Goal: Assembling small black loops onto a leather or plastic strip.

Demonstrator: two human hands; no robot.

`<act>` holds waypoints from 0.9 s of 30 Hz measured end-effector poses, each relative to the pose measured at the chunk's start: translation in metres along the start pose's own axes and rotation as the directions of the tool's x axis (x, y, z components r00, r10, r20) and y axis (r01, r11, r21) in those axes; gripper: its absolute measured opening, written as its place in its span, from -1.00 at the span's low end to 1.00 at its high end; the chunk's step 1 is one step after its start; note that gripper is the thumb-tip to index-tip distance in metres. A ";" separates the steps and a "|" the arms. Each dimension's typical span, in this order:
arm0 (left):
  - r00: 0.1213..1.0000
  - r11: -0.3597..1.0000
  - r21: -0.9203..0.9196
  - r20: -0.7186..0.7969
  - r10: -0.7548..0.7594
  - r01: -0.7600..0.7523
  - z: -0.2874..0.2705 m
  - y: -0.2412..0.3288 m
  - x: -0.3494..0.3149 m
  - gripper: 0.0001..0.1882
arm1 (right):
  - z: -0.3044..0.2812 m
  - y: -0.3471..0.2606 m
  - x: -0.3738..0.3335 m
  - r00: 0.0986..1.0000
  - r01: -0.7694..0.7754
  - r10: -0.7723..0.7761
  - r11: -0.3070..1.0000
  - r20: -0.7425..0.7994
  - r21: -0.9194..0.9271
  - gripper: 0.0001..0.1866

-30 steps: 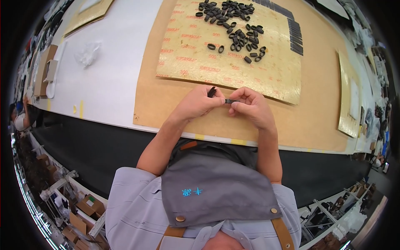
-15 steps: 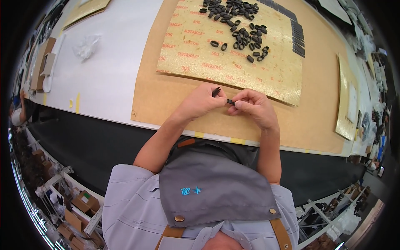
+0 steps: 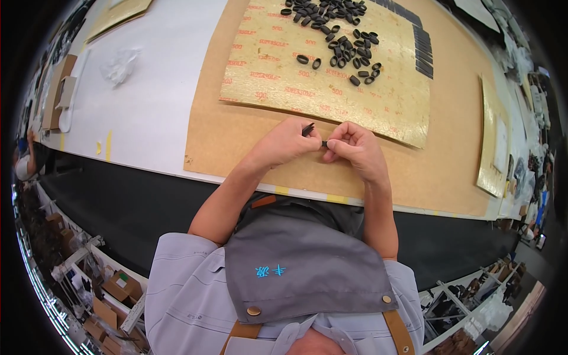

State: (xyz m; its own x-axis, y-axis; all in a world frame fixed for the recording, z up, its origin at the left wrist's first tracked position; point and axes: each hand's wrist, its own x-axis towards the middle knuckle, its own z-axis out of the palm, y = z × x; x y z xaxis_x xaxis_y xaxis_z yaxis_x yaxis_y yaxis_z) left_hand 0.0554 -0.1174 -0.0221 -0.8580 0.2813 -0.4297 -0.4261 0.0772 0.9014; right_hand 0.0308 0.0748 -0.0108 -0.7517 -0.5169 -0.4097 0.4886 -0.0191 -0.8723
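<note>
My left hand (image 3: 287, 142) is closed around a few thin black strips (image 3: 308, 129), whose ends stick out between thumb and fingers. A small black piece (image 3: 324, 144) spans the gap between my two sets of fingertips. Its other end is pinched by my right hand (image 3: 360, 152), with thumb pressed to the fingers. Whether this piece is a flat strip or a loop is hidden. Beyond my hands, many small black loops (image 3: 343, 61) lie scattered on a gold printed board (image 3: 266, 89). Flat black strips (image 3: 423, 53) line the board's far right edge.
The gold board rests on a brown sheet (image 3: 225, 142) over a white table (image 3: 154, 118). Crumpled clear plastic (image 3: 120, 66) and a cardboard box (image 3: 59, 92) are at left. Another gold board (image 3: 491, 142) lies at right. A person (image 3: 26, 163) stands at the far left.
Both hands stay close together over the brown sheet. My right hand has shifted slightly left, and its thumb has moved closer to the left fingertips. The view has shifted slightly.
</note>
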 end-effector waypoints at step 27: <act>0.995 0.998 0.028 0.084 0.055 -0.057 -0.004 -0.001 -0.006 -0.92 | 0.007 -0.012 -0.002 0.990 -0.084 0.111 0.955 0.082 -0.284 -0.83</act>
State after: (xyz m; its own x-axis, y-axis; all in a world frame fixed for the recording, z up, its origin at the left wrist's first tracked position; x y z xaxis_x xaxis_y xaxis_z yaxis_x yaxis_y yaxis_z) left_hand 0.0602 -0.1232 -0.0205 -0.8530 0.3643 -0.3737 -0.3682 0.0876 0.9256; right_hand 0.0289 0.0701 0.0023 -0.6537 -0.5843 -0.4810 0.4036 0.2685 -0.8747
